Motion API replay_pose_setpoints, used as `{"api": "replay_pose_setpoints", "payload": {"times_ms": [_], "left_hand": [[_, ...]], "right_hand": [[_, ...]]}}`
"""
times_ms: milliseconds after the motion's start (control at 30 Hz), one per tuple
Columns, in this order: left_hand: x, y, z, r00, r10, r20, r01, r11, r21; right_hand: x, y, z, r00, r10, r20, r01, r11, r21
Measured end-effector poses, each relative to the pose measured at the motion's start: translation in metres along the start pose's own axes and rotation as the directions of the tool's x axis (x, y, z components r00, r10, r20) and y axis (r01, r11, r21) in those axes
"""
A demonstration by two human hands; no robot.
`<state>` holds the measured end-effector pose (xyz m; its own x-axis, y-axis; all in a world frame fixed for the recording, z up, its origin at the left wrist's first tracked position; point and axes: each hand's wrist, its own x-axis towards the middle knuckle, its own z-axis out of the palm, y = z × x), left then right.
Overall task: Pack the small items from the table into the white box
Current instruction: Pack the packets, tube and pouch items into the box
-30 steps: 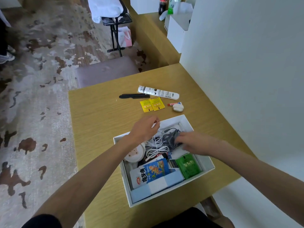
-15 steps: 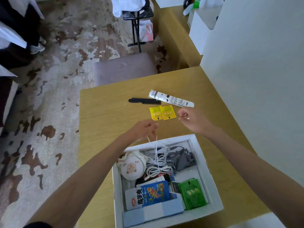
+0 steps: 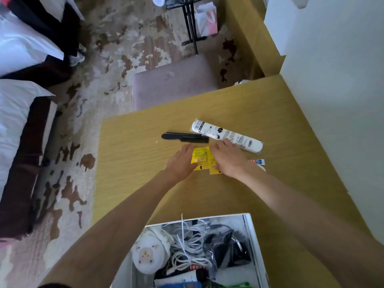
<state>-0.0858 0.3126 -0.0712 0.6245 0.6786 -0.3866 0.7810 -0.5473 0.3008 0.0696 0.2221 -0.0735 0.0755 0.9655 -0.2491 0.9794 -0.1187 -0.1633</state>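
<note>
Item 1: two yellow sachets point(image 3: 201, 157), flat on the table point(image 3: 128, 163), side by side, well beyond the white box point(image 3: 256, 242). Your left hand point(image 3: 180, 162) rested on the left sachet's edge, fingers fairly straight. Your right hand point(image 3: 228, 161) lay over the right sachet, fingers spread flat.
Item 2: black comb point(image 3: 185, 138), just behind the sachets.
Item 3: white tube point(image 3: 227, 136), at the comb's right end, close to your right fingertips.
Item 4: box contents, including white cables point(image 3: 187, 246) and a pig-faced pouch point(image 3: 146, 254).
</note>
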Motion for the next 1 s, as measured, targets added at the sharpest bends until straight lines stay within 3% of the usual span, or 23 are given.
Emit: {"api": "replay_pose_setpoints", "payload": {"times_ms": [233, 333, 433, 533, 667, 900, 1000], "left_hand": [[0.006, 0.003, 0.001, 0.996, -0.058, 0.065, 0.058, 0.998, 0.007], [-0.003, 0.002, 0.003, 0.994, -0.107, 0.033, 0.111, 0.984, -0.143], [-0.019, 0.002, -0.005, 0.993, -0.111, 0.032, 0.115, 0.914, -0.388], [-0.041, 0.002, -0.024, 0.999, -0.016, 0.034, 0.031, 0.866, -0.5], [-0.072, 0.01, -0.053, 0.991, 0.132, -0.015, -0.12, 0.841, -0.528], [-0.119, 0.021, -0.084, 0.944, 0.316, -0.101, -0.325, 0.825, -0.462], [-0.137, 0.021, -0.086, 0.918, 0.362, -0.164, -0.397, 0.822, -0.408]], "right_hand": [[-0.013, 0.006, 0.002, 0.998, -0.052, 0.044, 0.053, 0.998, -0.018], [-0.022, 0.0, 0.001, 0.996, -0.078, 0.035, 0.075, 0.994, 0.081], [-0.034, -0.002, -0.008, 0.997, -0.07, -0.032, 0.077, 0.937, 0.341], [-0.043, -0.002, -0.027, 0.989, -0.003, -0.149, 0.085, 0.831, 0.549], [-0.06, -0.01, -0.058, 0.959, 0.04, -0.279, 0.156, 0.751, 0.642], [-0.105, -0.045, -0.102, 0.945, -0.004, -0.326, 0.215, 0.759, 0.615], [-0.122, -0.057, -0.106, 0.941, 0.095, -0.326, 0.14, 0.766, 0.628]]}}
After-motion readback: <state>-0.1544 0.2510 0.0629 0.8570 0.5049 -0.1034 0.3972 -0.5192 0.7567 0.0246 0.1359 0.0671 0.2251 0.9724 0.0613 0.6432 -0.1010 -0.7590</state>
